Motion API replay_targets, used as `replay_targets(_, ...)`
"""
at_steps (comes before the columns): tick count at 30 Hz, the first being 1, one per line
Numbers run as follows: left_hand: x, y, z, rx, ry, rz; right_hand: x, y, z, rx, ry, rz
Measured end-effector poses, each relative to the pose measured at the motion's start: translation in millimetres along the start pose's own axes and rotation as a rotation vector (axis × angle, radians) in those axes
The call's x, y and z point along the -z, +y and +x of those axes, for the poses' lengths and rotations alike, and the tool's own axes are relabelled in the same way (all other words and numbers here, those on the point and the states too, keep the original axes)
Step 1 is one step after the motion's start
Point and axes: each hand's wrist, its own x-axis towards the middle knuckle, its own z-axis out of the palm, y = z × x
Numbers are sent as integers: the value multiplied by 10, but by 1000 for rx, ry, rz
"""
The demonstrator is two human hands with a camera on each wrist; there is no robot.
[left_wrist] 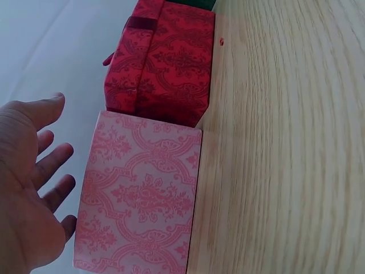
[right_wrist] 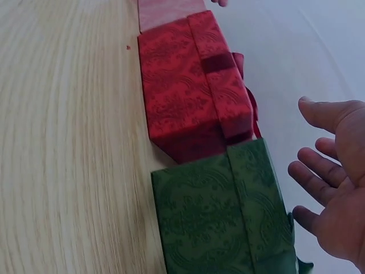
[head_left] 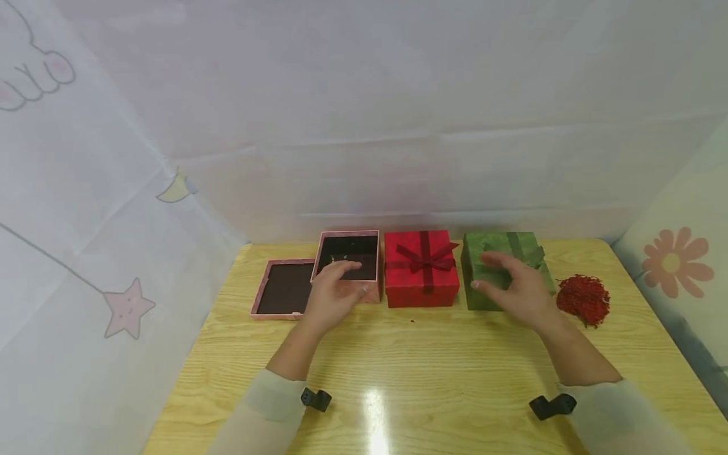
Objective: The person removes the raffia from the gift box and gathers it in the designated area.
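My left hand (head_left: pixel 334 300) hovers at the pink patterned box (left_wrist: pixel 140 197), fingers loosely spread and holding nothing. That box has no lid on, and in the head view its dark inside (head_left: pixel 349 249) shows. Its pink-edged lid (head_left: pixel 282 289) lies with the dark inner side up, to the left. My right hand (head_left: pixel 524 292) is held over the green gift box (right_wrist: pixel 219 211), its fingers relaxed and apart with nothing in them. Between the two hands sits a red gift box (head_left: pixel 421 294) with a dark red ribbon bow (head_left: pixel 428 263).
A heap of red shredded paper (head_left: pixel 584 301) lies right of the green box. One tiny red scrap (head_left: pixel 412 321) is on the wooden table (head_left: pixel 398 360) before the red box. Pale fabric walls (head_left: pixel 398 158) rise behind the boxes and at both sides.
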Motion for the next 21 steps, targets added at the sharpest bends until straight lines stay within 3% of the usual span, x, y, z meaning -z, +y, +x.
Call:
replay_targets(10, -154, 58, 57, -55, -16, 86, -202, -56, 96, 48, -65, -28)
replay_targets(21, -262, 133, 84, -71, -100, 172, -368, -77, 169, 111, -111, -121)
